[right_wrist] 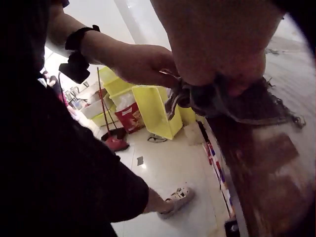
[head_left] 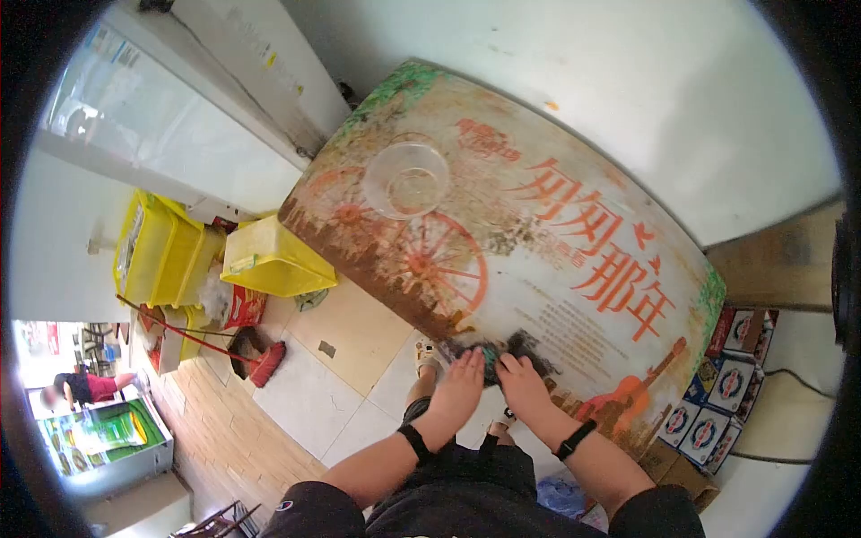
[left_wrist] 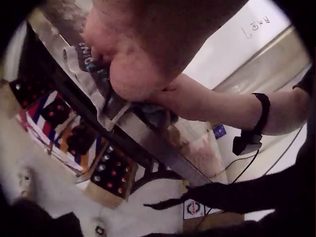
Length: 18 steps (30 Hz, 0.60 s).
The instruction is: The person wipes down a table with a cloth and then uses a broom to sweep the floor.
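Both hands are together at the near edge of a table (head_left: pixel 574 260) with a printed, worn top. My left hand (head_left: pixel 457 390) grips a dark grey cloth (head_left: pixel 491 351), and my right hand (head_left: pixel 525 384) holds the same cloth close beside it. Pale lettering and a light hem show on the cloth (left_wrist: pixel 91 64) in the left wrist view, where part of it hangs over the table edge. From the right wrist, bunched fabric (right_wrist: pixel 247 103) with a frayed edge comes out under the fingers and lies on the tabletop. The palms are hidden.
A clear round plastic tub (head_left: pixel 404 184) stands on the table's far left part. Yellow bins (head_left: pixel 273 255), a red broom (head_left: pixel 267 363) and a dustpan are on the floor at left. Boxes (head_left: pixel 731 386) stand by the right side. A wall borders the table's back edge.
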Motion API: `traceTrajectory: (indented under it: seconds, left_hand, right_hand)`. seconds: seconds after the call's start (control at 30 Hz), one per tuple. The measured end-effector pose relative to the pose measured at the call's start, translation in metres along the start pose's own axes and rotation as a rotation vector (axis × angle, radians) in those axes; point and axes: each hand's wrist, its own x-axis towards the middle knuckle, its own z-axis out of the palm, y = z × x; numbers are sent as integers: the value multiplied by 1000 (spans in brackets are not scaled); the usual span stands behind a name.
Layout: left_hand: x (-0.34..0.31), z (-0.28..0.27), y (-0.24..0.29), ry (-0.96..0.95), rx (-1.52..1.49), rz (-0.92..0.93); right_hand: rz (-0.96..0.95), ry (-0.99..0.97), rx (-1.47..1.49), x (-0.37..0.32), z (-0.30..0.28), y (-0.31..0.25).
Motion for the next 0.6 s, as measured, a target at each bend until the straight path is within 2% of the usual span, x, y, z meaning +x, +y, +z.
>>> traceTrajectory:
  seconds: [0.07, 0.13, 0.2, 0.3, 0.4, 0.47, 0.5, 0.57, 0.6]
  left_hand:
    - [3, -5, -40, -16, 3, -74]
    - [7, -1, -82, 113, 59, -118]
    - [12, -13, -106, 82, -17, -121]
    - [20, -4, -122, 97, -98, -107]
    - [24, -3, -108, 122, -103, -142]
    - [22, -13, -91, 208, -276, -270]
    - [19, -11, -77, 211, -267, -268]
    - [7, 2, -35, 259, -450, -268]
    - [2, 11, -16, 285, -368, -193]
  right_hand:
    - [-61, 46, -6, 47, -1, -16]
    - [-64, -42, -39, 95, -12, -35]
    - [-62, -126, -70, 113, -12, -46]
    - [-39, -72, -64, 124, -3, -45]
    - [-2, 34, -7, 113, 1, -43]
    - [32, 135, 92, 100, 0, -42]
    - [30, 144, 94, 87, 3, -35]
    - [33, 95, 209, 47, 9, -16]
    - [31, 101, 204, 26, 8, -10]
